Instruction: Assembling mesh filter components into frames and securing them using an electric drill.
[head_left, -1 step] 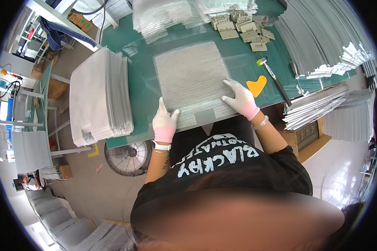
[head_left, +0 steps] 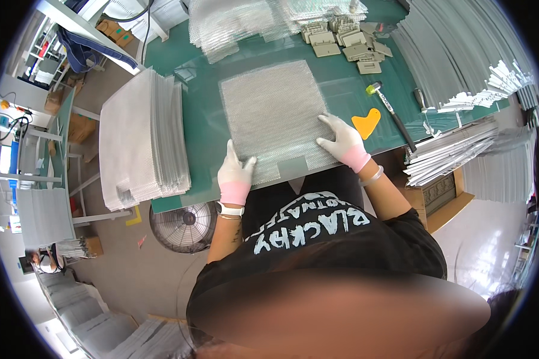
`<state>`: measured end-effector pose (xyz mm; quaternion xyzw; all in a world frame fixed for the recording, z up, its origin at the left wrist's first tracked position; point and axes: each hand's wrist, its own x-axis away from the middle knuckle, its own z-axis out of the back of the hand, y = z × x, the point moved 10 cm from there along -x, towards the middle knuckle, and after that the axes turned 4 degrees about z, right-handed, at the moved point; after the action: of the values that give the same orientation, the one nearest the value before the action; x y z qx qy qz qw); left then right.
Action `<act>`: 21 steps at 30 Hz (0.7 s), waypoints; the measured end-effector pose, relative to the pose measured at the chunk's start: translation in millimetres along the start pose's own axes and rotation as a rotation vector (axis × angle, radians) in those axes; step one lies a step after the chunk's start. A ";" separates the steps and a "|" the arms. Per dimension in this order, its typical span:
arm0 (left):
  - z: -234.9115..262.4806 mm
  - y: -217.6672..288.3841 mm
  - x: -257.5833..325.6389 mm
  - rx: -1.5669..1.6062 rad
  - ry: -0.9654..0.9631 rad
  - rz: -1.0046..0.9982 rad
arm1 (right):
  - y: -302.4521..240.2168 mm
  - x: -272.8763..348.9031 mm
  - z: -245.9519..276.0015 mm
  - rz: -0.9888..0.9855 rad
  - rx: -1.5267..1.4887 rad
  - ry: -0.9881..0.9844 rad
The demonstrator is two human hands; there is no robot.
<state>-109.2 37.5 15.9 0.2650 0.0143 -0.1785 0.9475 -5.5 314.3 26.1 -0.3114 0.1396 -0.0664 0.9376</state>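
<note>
The person in the black shirt [head_left: 389,251] stands at the near edge of the green bench [head_left: 203,119], and a pale mesh sheet [head_left: 275,107] lies flat before them, its near side reaching about to that edge. A small grey rectangle shows in the middle of the sheet's near side.

Both hands wear white gloves with pink cuffs. The left hand [head_left: 236,170] sits at the sheet's near left corner, unclenched, fingers pointing toward the bench's far edge and the thumb spread off to the right. The right hand [head_left: 343,142] lies on the sheet's right side, near its near right corner, also unclenched, with thumb and fingers parted. Both touch the sheet; I can't tell how firmly they press.

Along the bench's left edge stands a thick stack [head_left: 132,137] of similar pale sheets. At the far edge there's a whitish pile [head_left: 233,27], and right of it, toward the far right corner, a heap of beige plates [head_left: 356,52]. A yellow scraper [head_left: 366,124] rests just beside the right hand, and past it a hammer [head_left: 395,116] lies aslant, handle toward the near edge. Grey panels [head_left: 455,54] fill the right end of the bench. On the floor off the near left corner I see a round fan [head_left: 185,228].
</note>
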 end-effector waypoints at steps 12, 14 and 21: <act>-1.2 0.1 -3.6 0.012 -0.026 0.002 | 2.7 3.3 -0.9 -0.003 0.040 -0.004; -4.5 -5.0 -4.8 0.008 -0.025 -0.003 | 2.3 1.6 -1.6 -0.028 0.073 -0.027; 3.2 1.2 -23.9 -0.238 -0.225 0.208 | -6.2 -6.7 11.9 -0.232 0.261 -0.237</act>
<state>-131.4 44.8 22.2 0.1295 -0.0984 -0.1051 0.9811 -8.5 317.6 40.4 -0.2070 -0.0185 -0.1544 0.9659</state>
